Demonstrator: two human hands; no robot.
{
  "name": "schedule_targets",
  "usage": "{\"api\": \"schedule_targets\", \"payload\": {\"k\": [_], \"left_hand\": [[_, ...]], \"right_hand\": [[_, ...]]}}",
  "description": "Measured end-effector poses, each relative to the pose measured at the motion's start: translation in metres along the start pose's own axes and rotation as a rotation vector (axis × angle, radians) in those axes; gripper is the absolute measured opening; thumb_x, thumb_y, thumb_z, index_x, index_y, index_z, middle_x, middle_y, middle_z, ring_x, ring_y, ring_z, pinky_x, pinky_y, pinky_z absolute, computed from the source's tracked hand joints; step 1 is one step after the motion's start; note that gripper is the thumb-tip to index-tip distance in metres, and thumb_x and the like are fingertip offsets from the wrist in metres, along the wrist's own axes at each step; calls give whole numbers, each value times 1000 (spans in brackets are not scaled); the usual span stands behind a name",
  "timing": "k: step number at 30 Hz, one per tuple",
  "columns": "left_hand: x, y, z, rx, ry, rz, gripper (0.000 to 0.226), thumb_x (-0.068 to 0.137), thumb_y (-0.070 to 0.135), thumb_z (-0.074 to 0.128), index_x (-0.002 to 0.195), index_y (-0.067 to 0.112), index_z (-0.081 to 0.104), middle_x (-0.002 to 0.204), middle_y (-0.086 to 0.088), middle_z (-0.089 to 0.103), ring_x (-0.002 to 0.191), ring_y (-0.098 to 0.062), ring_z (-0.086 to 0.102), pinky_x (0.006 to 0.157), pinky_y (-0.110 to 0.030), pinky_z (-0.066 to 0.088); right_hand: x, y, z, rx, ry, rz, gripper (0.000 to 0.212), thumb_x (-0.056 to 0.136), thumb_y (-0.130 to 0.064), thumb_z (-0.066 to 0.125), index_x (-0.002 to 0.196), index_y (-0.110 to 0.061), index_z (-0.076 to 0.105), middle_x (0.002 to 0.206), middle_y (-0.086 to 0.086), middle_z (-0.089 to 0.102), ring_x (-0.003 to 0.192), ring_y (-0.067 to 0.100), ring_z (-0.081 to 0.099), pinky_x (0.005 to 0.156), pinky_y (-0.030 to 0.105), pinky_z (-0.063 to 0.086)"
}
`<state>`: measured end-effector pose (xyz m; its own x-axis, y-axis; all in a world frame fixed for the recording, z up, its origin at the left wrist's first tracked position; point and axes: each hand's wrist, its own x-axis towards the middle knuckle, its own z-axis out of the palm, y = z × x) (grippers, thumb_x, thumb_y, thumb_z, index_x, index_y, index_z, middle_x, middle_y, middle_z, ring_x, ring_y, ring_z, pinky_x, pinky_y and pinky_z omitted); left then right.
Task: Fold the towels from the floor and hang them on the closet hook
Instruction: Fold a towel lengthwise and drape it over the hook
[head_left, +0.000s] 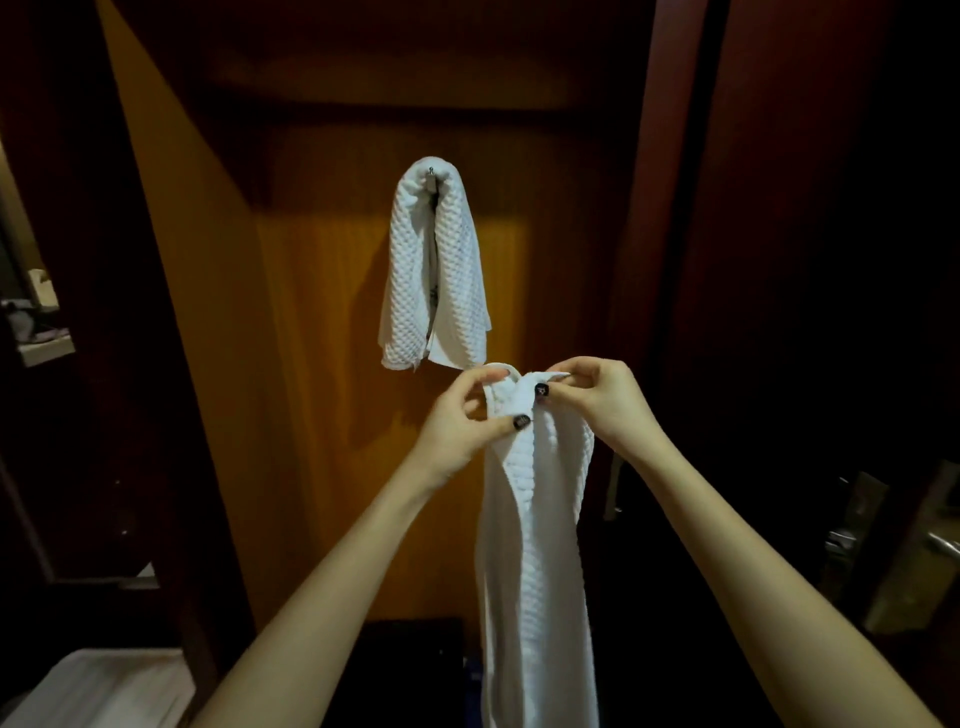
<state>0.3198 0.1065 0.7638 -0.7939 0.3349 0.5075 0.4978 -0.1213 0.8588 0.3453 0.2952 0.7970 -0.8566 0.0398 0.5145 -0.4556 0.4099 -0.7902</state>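
Dim room. The right third is near black: the door (810, 260) barely reads, and only its metal lever (844, 535) catches light. The closet back panel (322, 338), orange-brown wood, fills the middle with a lit patch at centre. Lower left is a white fabric-covered thing (93, 691), cut by the frame edge, can't tell what. Far left is a shelf (41, 348) with small blurred items, unreadable.

Held towel (535, 545): white, waffle texture, bunched into a narrow strip. Long axis vertical, top end at the hands. The bottom end runs out of frame, so its length is unknown. It hangs in front of the panel, just below and slightly right of the hung towel (457, 270); can't tell if they touch.

Hung towel: draped over the hook (431, 170), fold on top, two legs pointing down. The hook is mostly buried, only its tip shows.

Left hand (462, 421): fingers (521, 422) clamped on the held towel's top edge, thumb in front. Right hand (597, 400): pinches the adjacent corner, closed on cloth.
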Motion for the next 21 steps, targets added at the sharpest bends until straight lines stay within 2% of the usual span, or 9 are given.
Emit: {"api": "schedule_targets", "payload": {"k": [2,4,6,9,12,15,17,19,21], "left_hand": [[-3,-6,7,65,-25,27,47,74,13,79,112,31,57,124,13,59,113,-13,60,89,-27,51],[-5,-8,10,48,59,80,34,80,11,75,106,27,61,116,11,65,105,-17,63,85,-27,53],[-6,-9,10,6,141,141,20,86,8,68,101,22,66,103,10,70,95,-10,65,76,-20,52],[-7,-9,7,-32,235,194,15,91,9,63,96,21,69,93,11,72,88,-2,66,71,-14,50],[-7,-8,-1,-104,292,192,16,89,14,66,87,29,72,88,11,72,87,-4,66,74,-18,50],[-7,-8,-6,-111,299,186,5,83,31,69,87,32,73,88,10,72,87,-7,65,75,-20,51],[-6,-10,-7,-124,314,172,6,84,31,69,88,32,74,88,9,72,87,-7,66,73,-19,51],[-6,-12,-6,-150,332,161,7,83,29,71,87,31,75,88,8,73,87,-8,67,72,-20,51],[-5,-11,-7,-164,345,157,7,81,25,73,86,30,76,89,5,74,88,-10,68,73,-21,52]], "right_hand": [[-4,5,2,9,45,4,8,84,-14,73,78,-17,73,69,-1,74,69,11,72,65,16,50],[-8,7,5,4,91,-16,13,85,-20,73,72,-18,73,64,0,72,64,12,70,65,18,50],[-13,7,9,-6,115,-61,16,86,-22,72,70,-19,72,61,-1,70,61,10,68,63,16,49],[-18,4,14,-28,164,-132,17,87,-21,72,71,-15,70,61,-3,69,59,8,67,61,16,49],[-24,3,19,-94,204,-228,14,90,-18,69,76,-15,68,65,-4,67,63,11,66,61,24,52],[-29,4,27,-185,241,-362,10,91,-14,67,80,-12,67,71,-6,62,65,9,59,59,29,47],[-29,7,33,-236,321,-409,8,89,-11,69,81,-10,68,77,-8,54,72,12,53,65,29,43],[-26,9,36,-282,372,-406,5,88,-9,69,84,-9,67,88,-4,51,83,22,53,74,35,45],[-26,11,38,-295,309,-406,5,90,-9,66,86,-9,64,89,-1,57,85,19,54,77,33,47]]}}
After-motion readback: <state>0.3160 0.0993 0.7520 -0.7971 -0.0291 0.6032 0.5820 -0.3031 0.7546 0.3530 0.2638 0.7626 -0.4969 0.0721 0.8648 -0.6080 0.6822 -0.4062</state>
